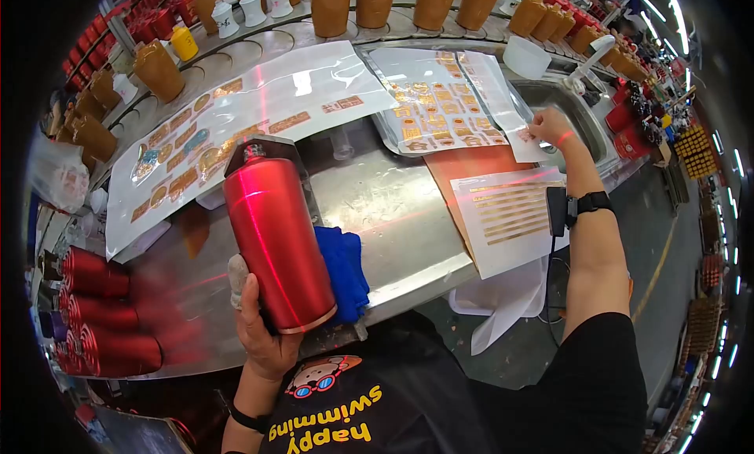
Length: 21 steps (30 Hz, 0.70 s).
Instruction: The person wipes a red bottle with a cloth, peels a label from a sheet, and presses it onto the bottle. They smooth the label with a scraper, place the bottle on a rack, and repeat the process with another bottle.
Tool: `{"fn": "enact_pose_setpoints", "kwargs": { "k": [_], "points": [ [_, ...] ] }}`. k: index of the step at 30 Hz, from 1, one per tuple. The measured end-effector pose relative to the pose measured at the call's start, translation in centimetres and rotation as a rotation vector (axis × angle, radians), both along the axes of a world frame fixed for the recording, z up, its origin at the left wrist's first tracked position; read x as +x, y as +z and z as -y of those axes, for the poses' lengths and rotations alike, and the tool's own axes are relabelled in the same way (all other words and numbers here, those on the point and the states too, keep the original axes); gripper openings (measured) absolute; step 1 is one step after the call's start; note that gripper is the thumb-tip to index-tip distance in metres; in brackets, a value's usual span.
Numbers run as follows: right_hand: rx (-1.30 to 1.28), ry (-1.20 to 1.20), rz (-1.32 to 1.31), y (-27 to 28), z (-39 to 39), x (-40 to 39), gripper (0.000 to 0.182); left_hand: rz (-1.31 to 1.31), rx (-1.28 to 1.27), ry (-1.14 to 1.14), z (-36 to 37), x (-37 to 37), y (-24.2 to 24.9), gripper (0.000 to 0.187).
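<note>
My left hand (265, 332) is wrapped round the lower side of a shiny red metallic bottle (275, 238). The bottle leans, its neck towards a dark angular stand behind it, and a red laser line runs down its front. One fingertip wears a pale cover. Folded blue cloth (342, 272) lies beside the bottle's base. Farther off, my right hand (551, 129) has its fingers pinched together at the lower end of a narrow white decal sheet (495, 93); whether a decal is between them is too small to tell. Next to that strip lies a tray (382, 128) with a gold decal sheet (440, 108).
A large decal sheet (314, 73) covers the bench's back left. Red bottles (118, 348) lie stacked at the left. Brown bottles (377, 5) line the conveyor behind. A sink (601, 144) is at the right, near a gold-striped sheet (503, 254) overhanging the steel bench edge (424, 285).
</note>
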State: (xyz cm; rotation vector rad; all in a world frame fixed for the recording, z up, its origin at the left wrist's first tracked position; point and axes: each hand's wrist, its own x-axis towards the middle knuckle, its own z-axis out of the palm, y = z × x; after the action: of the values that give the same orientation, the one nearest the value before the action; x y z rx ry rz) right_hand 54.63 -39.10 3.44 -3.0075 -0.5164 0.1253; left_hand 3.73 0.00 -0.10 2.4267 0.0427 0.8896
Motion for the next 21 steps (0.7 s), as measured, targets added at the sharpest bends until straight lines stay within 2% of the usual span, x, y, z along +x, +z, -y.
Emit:
{"fn": "enact_pose_setpoints", "kwargs": {
  "k": [3, 6, 9, 12, 15, 17, 19, 20, 21],
  "points": [
    [-0.144, 0.091, 0.279, 0.0, -0.1, -1.2, 0.011, -0.009, 0.000, 0.001, 0.0, -0.2, 0.0, 0.077],
    [-0.122, 0.163, 0.432, 1.3, -1.3, -4.5, 0.007, -0.002, -0.018, -0.013, 0.0, -0.1, 0.0, 0.075],
    [0.053, 0.445, 0.590, 2.2, -2.3, -6.1, 0.009, -0.019, -0.015, -0.011, 0.0, -0.1, 0.0, 0.075],
    [0.433, 0.500, 0.382, 4.0, -6.2, -4.9, 0.014, -0.012, -0.011, -0.009, 0.0, -0.1, 0.1, 0.075],
    [0.561, 0.580, 0.344, 4.6, -12.8, -2.7, 0.018, 0.005, 0.024, 0.001, 0.1, 0.2, 0.5, 0.077],
    [0.530, 0.613, 0.293, 2.5, -17.7, -0.2, 0.018, 0.000, 0.038, 0.007, 0.1, 0.4, 0.7, 0.077],
    [0.434, 0.554, 0.259, -1.4, -22.1, 2.5, 0.021, -0.023, 0.029, 0.009, 0.0, 0.1, 0.7, 0.077],
    [0.374, 0.531, 0.258, -3.4, -23.8, 3.9, 0.021, -0.037, -0.089, -0.038, -0.2, -0.7, -0.6, 0.077],
    [0.270, 0.447, 0.205, -4.4, -25.3, 4.0, 0.022, -0.028, -0.089, -0.041, -0.4, -0.6, -0.6, 0.078]
  ]
}}
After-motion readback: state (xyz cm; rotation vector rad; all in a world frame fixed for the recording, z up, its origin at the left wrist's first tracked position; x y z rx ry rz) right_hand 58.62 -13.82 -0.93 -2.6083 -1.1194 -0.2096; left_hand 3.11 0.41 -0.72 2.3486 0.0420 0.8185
